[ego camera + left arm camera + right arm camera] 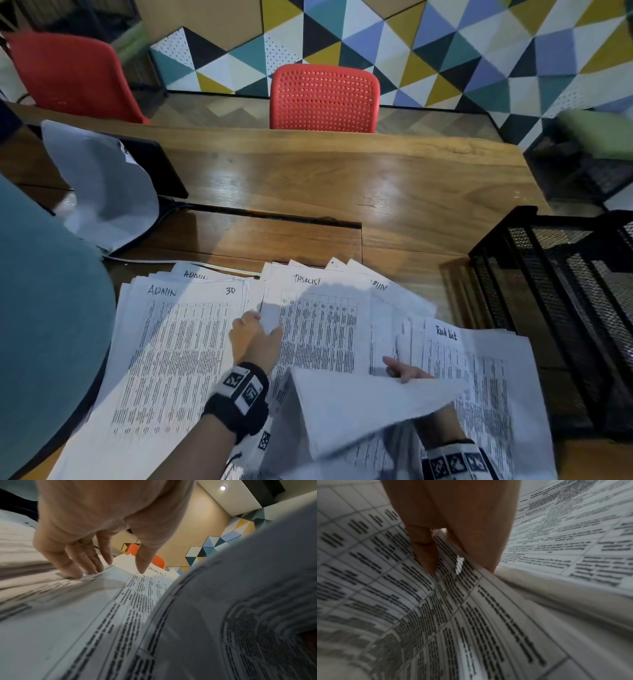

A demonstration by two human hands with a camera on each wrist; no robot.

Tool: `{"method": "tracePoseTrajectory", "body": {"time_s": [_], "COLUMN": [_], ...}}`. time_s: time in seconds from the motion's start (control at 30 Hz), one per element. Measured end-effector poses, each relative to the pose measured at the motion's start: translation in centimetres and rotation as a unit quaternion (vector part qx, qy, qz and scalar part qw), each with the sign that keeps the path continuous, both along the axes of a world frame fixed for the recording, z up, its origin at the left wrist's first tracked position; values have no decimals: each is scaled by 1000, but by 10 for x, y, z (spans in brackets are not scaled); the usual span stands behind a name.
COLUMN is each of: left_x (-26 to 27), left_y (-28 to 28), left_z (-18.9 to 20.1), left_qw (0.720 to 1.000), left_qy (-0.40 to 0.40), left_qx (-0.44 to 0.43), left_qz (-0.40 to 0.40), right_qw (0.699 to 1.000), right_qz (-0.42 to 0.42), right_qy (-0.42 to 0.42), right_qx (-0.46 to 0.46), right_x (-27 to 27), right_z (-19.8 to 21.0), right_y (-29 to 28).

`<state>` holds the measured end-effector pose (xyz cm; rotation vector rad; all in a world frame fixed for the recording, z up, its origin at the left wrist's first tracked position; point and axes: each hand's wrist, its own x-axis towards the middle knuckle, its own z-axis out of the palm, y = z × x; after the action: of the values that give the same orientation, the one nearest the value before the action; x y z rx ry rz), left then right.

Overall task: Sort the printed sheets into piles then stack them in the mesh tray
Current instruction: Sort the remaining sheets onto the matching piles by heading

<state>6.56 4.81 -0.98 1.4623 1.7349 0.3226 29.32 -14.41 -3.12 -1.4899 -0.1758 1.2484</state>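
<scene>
Printed sheets lie fanned in three loose piles on the wooden table: an ADMIN pile point(178, 342) on the left, a TASKLIST pile point(318, 325) in the middle and a second task list pile point(479, 377) on the right. My left hand point(262, 323) pinches the left edge of the top TASKLIST sheet point(147, 588), thumb on its printed face. My right hand point(404, 373) grips a curled, lifted sheet point(359, 404) near the front; most of that hand is hidden under the paper. In the right wrist view its fingers point(426, 555) lie inside the curl. The black mesh tray point(548, 274) stands at the right edge.
A grey cloth point(102, 192) drapes over a black object at the back left. A teal rounded shape point(44, 325) fills the left edge. Two red chairs point(323, 99) stand beyond the table. A cable slot point(274, 216) crosses the tabletop behind the papers.
</scene>
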Motion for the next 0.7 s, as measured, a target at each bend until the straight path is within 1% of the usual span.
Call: {"method": "tracePoseTrajectory", "body": {"time_s": [0.07, 0.13, 0.17, 0.23, 0.3, 0.33, 0.4, 0.43, 0.5, 0.53, 0.63, 0.7], "left_x": [0, 0, 0, 0, -2, -4, -9, -13, -19, -21, -22, -21], "left_y": [-1, -3, -4, -5, -7, -7, -6, -5, -5, -5, -4, -5], "left_z": [0, -5, -7, -4, 6, 13, 24, 27, 31, 33, 35, 35], "left_qw": [1000, 998, 996, 988, 969, 955, 921, 904, 885, 882, 885, 889], "left_qy": [-23, -64, -88, -153, -241, -284, -364, -396, -421, -421, -404, -395], "left_qx": [-2, 17, 25, 2, -54, -85, -135, -154, -187, -198, -212, -219], "left_qz": [12, 2, -9, -23, -28, -25, -25, -35, -67, -78, -91, -75], "right_qw": [999, 999, 999, 997, 998, 998, 997, 997, 997, 997, 996, 996], "right_qz": [-14, -29, -36, -45, -53, -55, -65, -72, -76, -73, -73, -73], "right_qy": [32, 30, 30, 55, 40, 14, -25, -27, -20, -20, -6, -3], "right_qx": [31, 23, 18, 22, 19, 9, -14, -13, 10, 17, 43, 48], "right_x": [-2, -7, -9, -12, -13, -12, -13, -12, -10, -11, -13, -13], "right_z": [1, 5, 8, 13, 17, 15, 18, 19, 24, 29, 34, 33], "right_y": [2, 4, 5, 9, 15, 16, 18, 18, 19, 20, 22, 21]}}
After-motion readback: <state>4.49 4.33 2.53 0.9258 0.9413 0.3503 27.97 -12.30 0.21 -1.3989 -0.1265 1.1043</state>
